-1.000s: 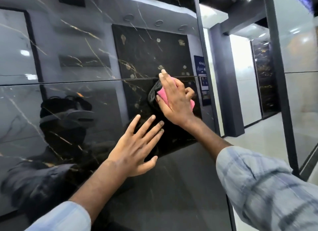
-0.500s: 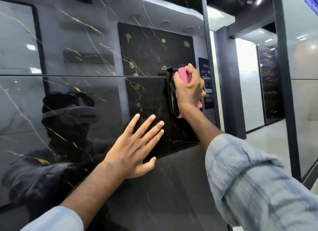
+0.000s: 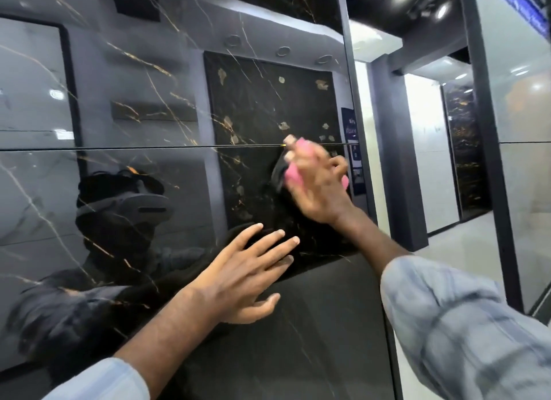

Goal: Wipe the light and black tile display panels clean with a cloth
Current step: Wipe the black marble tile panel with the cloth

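Pink cloth (image 3: 293,173) (label (image 3: 350,128) unreadable)

A pink cloth (image 3: 293,173) is pressed against the glossy black tile panel (image 3: 119,131) by the blurred right hand (image 3: 319,185), just below a horizontal seam (image 3: 149,147). The left hand (image 3: 247,277) is laid flat, fingers spread, lower on the panel.

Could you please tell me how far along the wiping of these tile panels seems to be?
Done: hard to judge; the glossy black panel reflects clearly on its left part, but no wiped area can be told apart. In hand: the right hand presses the pink cloth just below the horizontal seam, while the left hand lies flat lower down. Left: the light panels on the right look untouched.
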The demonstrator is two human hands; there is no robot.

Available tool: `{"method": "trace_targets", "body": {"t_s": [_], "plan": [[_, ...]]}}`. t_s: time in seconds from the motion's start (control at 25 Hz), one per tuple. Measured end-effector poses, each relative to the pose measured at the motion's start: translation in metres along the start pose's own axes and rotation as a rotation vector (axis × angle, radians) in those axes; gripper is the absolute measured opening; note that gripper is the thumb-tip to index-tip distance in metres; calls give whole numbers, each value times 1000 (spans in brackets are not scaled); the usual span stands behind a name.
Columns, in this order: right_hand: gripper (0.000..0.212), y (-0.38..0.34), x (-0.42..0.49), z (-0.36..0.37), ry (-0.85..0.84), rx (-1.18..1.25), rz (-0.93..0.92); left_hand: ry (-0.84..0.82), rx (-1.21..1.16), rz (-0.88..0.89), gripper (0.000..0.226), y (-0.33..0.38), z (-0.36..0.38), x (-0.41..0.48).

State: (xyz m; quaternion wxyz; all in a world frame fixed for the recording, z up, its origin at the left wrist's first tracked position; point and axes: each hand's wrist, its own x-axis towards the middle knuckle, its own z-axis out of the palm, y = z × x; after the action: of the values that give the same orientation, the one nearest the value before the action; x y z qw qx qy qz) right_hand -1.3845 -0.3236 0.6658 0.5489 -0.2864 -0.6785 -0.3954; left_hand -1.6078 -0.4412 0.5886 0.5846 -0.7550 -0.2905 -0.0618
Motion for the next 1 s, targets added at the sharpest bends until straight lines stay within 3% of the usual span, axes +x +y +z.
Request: {"method": "trace_targets", "body": {"t_s": [0.08,0.12,0.16,0.2,0.28,0.32,0.36,0.4,0.44,0.48,0.52,0.56,0.64,0.68,0.72,0.84,0.88,0.92,1.0], "plan": [[53,20,38,2,102,188,790,-11,-34,-39,64,7,5,14],[55,20,49,2,94,276,1074,-18,-32,-62,66,10,10,19],[58,11,50,-1,60,282,1160,-35,-4,-71,69,13,14,21],[59,6,44,-3,44,237,1005,-62,48,-64,73,15,18,21],[57,0,1,1,-16,97,236,-87,123,-49,78,17,24,19],[54,14,-12,2,-57,30,-6,-86,131,-54,79,17,25,18],[53,30,-14,3,-64,18,-16,-78,129,-62,79,17,25,18],[54,44,-9,6,-39,59,231,-70,128,-66,79,18,25,19],[57,50,0,6,41,171,659,-65,130,-67,79,19,26,19],[58,49,7,6,86,204,970,-62,126,-64,78,19,27,19],[57,42,9,9,88,183,1070,-62,121,-63,78,19,26,19],[56,32,5,7,111,127,952,-61,119,-61,78,19,26,19],[52,23,-23,14,96,80,465,-51,138,-61,78,19,27,19],[49,33,-28,13,89,100,341,-53,146,-65,79,19,26,19],[47,47,-23,10,92,152,382,-59,144,-69,79,20,25,20],[55,67,7,10,128,230,1105,-57,135,-70,78,20,25,20],[57,59,9,12,114,174,1140,-57,139,-63,78,20,26,20],[58,45,1,12,104,119,1014,-60,147,-59,78,20,25,19],[63,18,-42,12,41,91,583,-59,163,-61,78,21,25,19]]}}
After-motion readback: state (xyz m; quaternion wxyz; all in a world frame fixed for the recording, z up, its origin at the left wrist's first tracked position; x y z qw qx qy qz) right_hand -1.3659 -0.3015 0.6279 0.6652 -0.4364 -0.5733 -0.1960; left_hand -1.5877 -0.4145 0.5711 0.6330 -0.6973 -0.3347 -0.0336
